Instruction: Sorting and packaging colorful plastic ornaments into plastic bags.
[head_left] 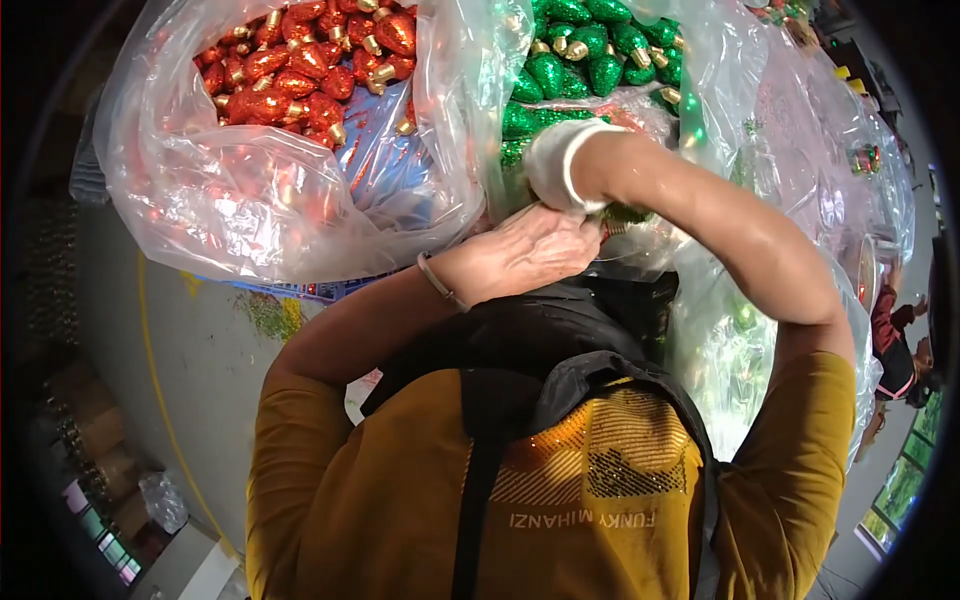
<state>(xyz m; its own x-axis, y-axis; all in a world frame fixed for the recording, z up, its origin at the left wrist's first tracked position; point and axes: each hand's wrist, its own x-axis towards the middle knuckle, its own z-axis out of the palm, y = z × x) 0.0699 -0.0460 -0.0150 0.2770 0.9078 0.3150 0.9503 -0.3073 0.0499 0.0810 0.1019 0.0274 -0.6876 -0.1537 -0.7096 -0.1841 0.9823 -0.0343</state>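
My left hand (540, 248), bare with a bracelet at the wrist, is in front of my body. Its fingers are pressed together, and what they hold, if anything, is hidden. Just above it my right hand (562, 165), in a white glove, bends down close to the left fingertips; its fingers are out of sight. Beside the hands a small green and gold piece shows, too covered to name. Green glittery bulb-shaped ornaments (605, 75) with gold caps lie in a clear plastic bag (725, 110) beyond my right hand. Red glittery bulb-shaped ornaments (305, 62) fill a second clear bag (260, 200) at the left.
A blue crate edge (330, 290) shows under the left bag. More clear plastic (840, 150) is heaped at the right. Green glitter (262, 312) is scattered on the grey floor (210, 370), which has a yellow line. Another person (900, 345) is at the far right.
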